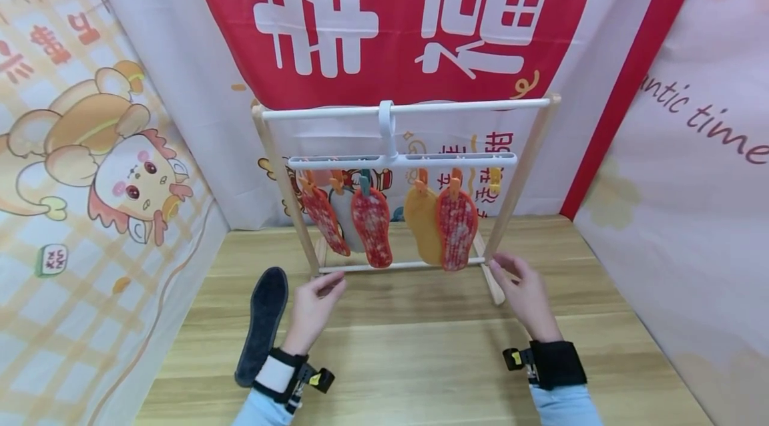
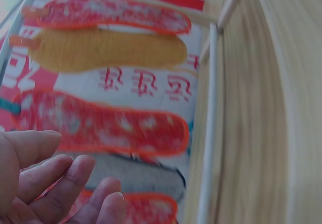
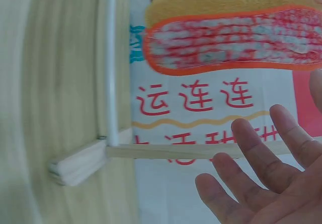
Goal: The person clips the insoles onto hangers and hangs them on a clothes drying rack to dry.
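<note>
A small wooden rack (image 1: pixel 468 106) with a white top bar carries a white clip hanger (image 1: pixel 342 163). Insoles hang from its clothespins: several red-and-white ones with orange edges, such as the right one (image 1: pixel 459 232), a tan one (image 1: pixel 420 222) and a grey one (image 1: pixel 345 216). By the rack's lower left corner is my left hand (image 1: pixel 314 309), its fingers loosely bent and holding nothing, as the left wrist view shows. My right hand (image 1: pixel 527 294) is beside the lower right post, with fingers spread and apart from the insoles in the right wrist view.
A dark insole (image 1: pixel 262 322) lies on the wooden table (image 1: pixel 408 359), left of my left forearm. A yellow clothespin (image 1: pixel 494 179) at the hanger's right end holds nothing. Printed cloth (image 1: pixel 138 165) hangs on the left, behind the rack and on the right.
</note>
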The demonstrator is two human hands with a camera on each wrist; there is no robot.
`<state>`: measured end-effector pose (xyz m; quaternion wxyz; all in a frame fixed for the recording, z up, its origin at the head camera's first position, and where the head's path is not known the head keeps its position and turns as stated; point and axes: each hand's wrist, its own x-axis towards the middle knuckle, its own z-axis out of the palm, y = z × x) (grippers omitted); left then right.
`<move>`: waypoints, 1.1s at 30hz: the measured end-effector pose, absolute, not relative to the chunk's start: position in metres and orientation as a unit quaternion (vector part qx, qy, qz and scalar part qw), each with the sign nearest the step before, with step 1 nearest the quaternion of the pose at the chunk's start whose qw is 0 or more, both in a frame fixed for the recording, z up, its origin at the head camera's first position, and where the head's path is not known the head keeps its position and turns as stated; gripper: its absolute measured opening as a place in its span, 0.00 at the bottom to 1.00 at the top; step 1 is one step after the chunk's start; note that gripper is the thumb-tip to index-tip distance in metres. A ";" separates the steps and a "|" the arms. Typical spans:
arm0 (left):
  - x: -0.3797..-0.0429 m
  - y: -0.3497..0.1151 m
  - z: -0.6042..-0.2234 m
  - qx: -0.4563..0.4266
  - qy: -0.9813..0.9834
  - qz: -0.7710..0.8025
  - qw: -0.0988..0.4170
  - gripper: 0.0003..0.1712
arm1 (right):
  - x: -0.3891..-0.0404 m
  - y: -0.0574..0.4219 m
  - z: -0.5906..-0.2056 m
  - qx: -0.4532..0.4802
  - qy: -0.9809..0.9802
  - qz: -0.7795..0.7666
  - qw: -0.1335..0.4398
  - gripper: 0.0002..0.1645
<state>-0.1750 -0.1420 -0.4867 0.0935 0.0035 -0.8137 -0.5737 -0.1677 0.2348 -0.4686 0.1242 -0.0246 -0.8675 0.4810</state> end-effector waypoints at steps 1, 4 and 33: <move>-0.172 -0.148 -0.489 0.015 -0.817 -0.569 0.095 0.19 | -0.166 0.234 -0.472 -0.028 -0.868 0.480 0.124 0.33; -0.165 -0.166 -0.497 0.047 -0.829 -0.548 0.104 0.19 | -0.162 0.233 -0.482 -0.040 -0.870 0.475 0.124 0.32; -0.109 -0.284 -0.551 0.304 -0.834 -0.460 0.033 0.39 | -0.133 0.264 -0.535 -0.105 -0.900 0.418 0.062 0.32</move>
